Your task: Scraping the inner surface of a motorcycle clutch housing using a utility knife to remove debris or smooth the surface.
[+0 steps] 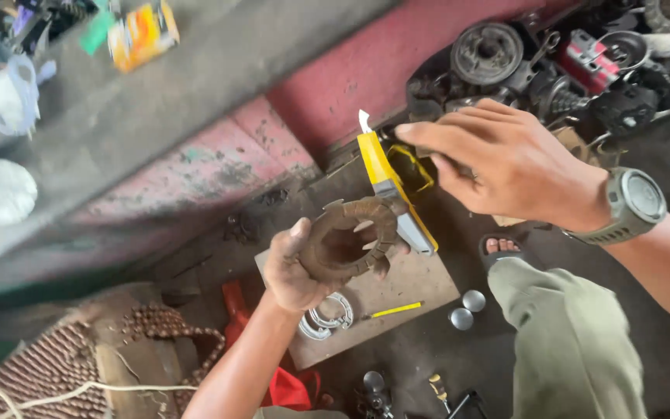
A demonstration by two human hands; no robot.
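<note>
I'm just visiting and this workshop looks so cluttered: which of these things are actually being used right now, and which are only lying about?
In use:
left hand holding brown ring-shaped part
right hand at yellow tool

Lying about:
wooden board
two silver balls
yellow stick
metal clips
engine parts heap
red cloth

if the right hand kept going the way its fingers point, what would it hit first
Probably the yellow utility knife: the right hand points left, fingertips just short of its upper end. Beyond lies the red wall. Depth is unclear.
</note>
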